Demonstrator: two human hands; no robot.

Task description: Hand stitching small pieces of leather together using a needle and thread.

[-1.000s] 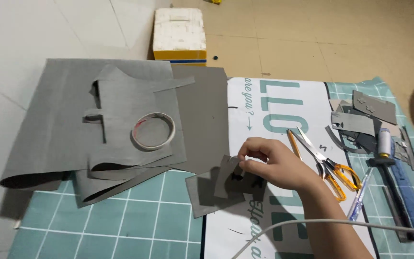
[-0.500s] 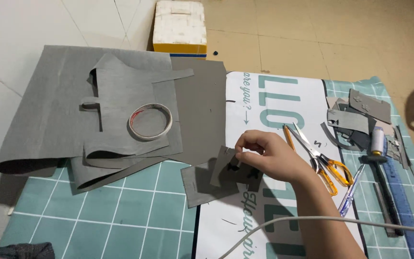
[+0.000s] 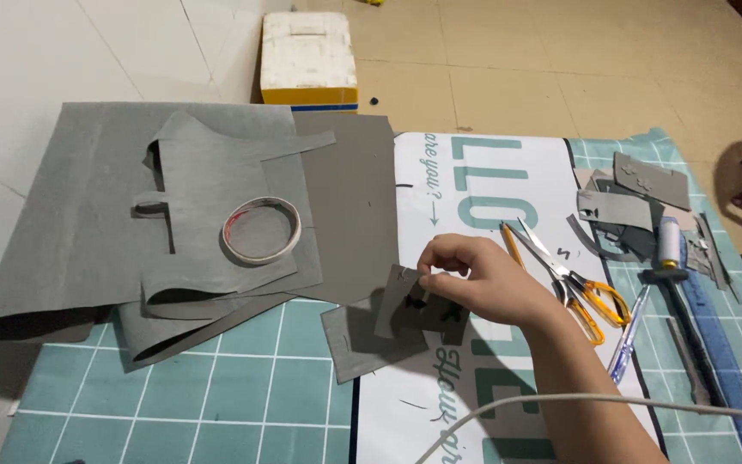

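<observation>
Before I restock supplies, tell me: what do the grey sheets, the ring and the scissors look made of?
Grey sheets: probably felt or faux leather; matte, limp, curling at the folded edges. Ring: likely a tape roll, with a pale cardboard-like core. Scissors: shiny metal blades, glossy orange handles that look plastic. The right hand pinches a small piece of the same grey stuff.

Matt grey felt-like sheets (image 3: 88,223), glossy printed paper sheet (image 3: 491,206), metal scissors (image 3: 560,271) with shiny orange plastic handles, smooth teal cutting mat (image 3: 216,387).
</observation>
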